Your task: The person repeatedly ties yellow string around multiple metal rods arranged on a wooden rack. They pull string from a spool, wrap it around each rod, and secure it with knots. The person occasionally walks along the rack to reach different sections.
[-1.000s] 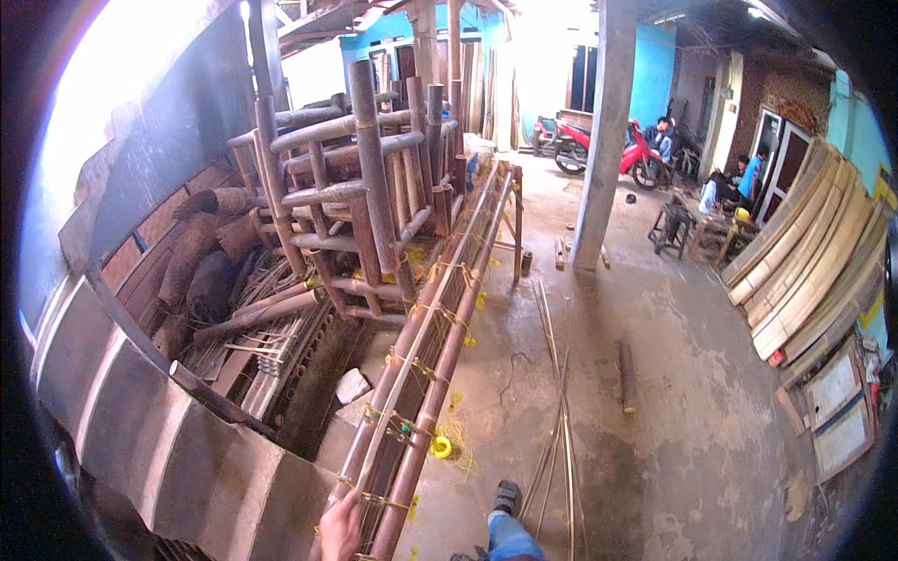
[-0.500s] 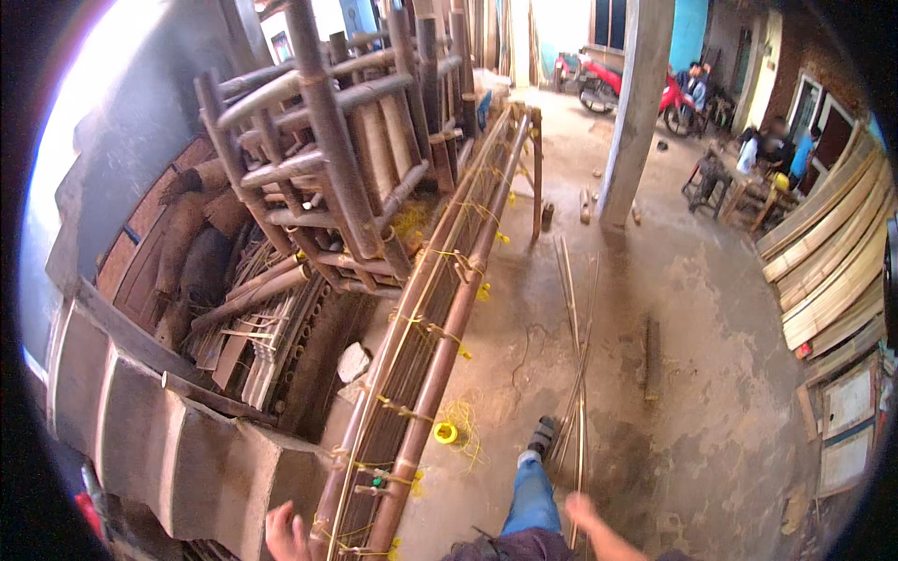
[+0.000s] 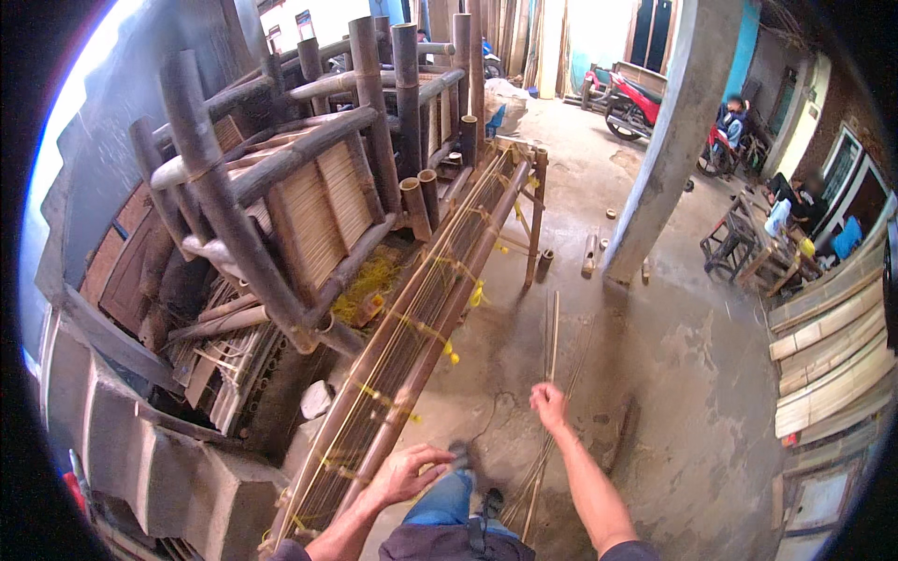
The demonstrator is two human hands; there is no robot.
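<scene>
Beside the long bamboo frame [image 3: 432,348], my left hand [image 3: 412,472] has its fingers stretched out loosely and holds nothing. Thin strips [image 3: 412,323] run lengthwise between the frame's poles, bound at intervals with yellow string [image 3: 450,352]. My right hand [image 3: 549,407] is out in front over the floor, fingers curled in, with nothing visible in them. Below and behind that hand, long thin bamboo strips [image 3: 552,327] lie on the concrete floor.
Dark bamboo furniture frames [image 3: 360,122] are stacked left of the long frame. A concrete pillar [image 3: 659,150] stands ahead on the right, with a red motorbike [image 3: 629,105] behind it. Split bamboo panels [image 3: 832,369] line the right side. Several people sit at far right.
I have moved forward along the frame. Both hands have come up further into view, the right one well forward. The yellow roll on the floor is out of sight.
</scene>
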